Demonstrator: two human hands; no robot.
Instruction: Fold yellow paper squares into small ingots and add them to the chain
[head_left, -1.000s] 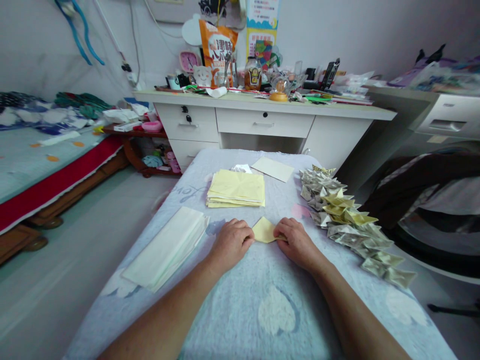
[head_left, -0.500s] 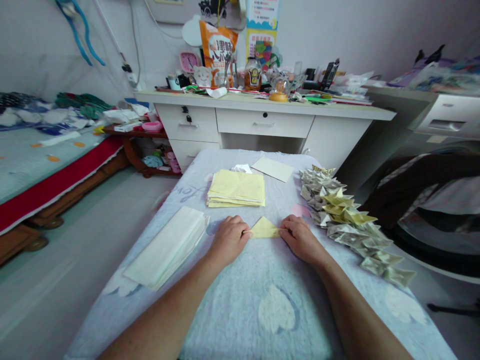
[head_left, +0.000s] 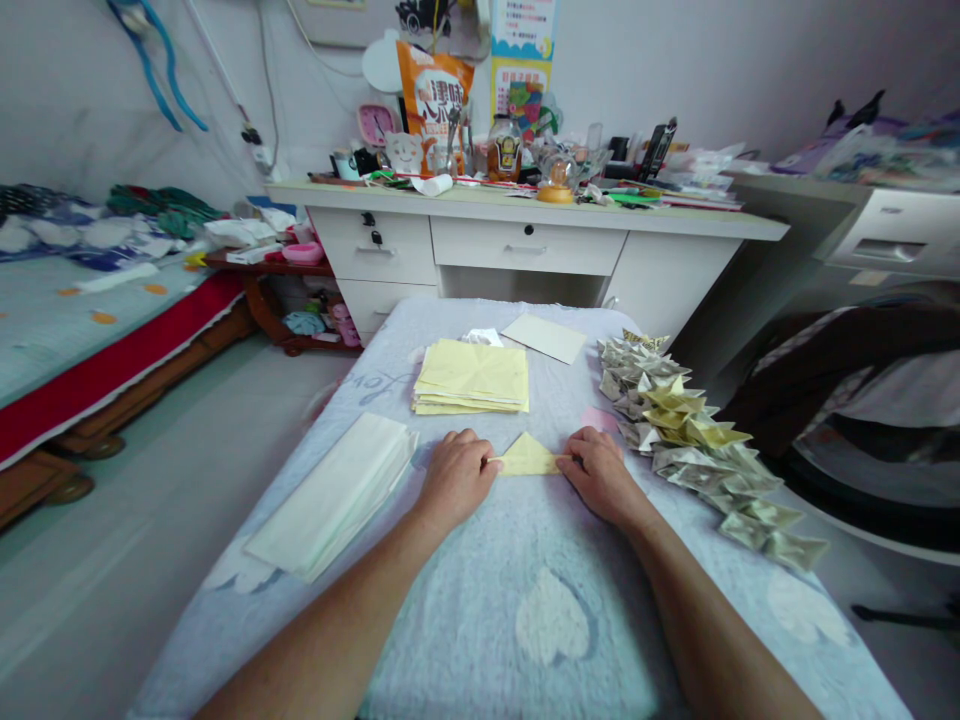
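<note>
A small piece of folded yellow paper (head_left: 527, 458) lies near the middle of the cloth-covered table, its peak pointing away from me and a straight band along its near edge. My left hand (head_left: 459, 468) pinches its left end. On the opposite end, my right hand (head_left: 600, 468) has its fingers closed in a pinch. The fingertips hide both ends of the paper. Just beyond it sits a stack of yellow paper sheets (head_left: 471, 376). Left of my left hand is a pile of long whitish folded paper (head_left: 334, 495).
Rows of pointed folded-paper pieces (head_left: 686, 430), grey and gold, run down the table's right side. A pale card (head_left: 544, 337) and a pink slip (head_left: 598, 419) lie on the cloth. Behind stands a cluttered desk (head_left: 529, 245); a bed (head_left: 112, 320) is left, a washing machine (head_left: 892, 240) right.
Almost nothing differs. Both hands keep their pinch on the folded yellow paper's ends, and the whole view has shifted very slightly.
</note>
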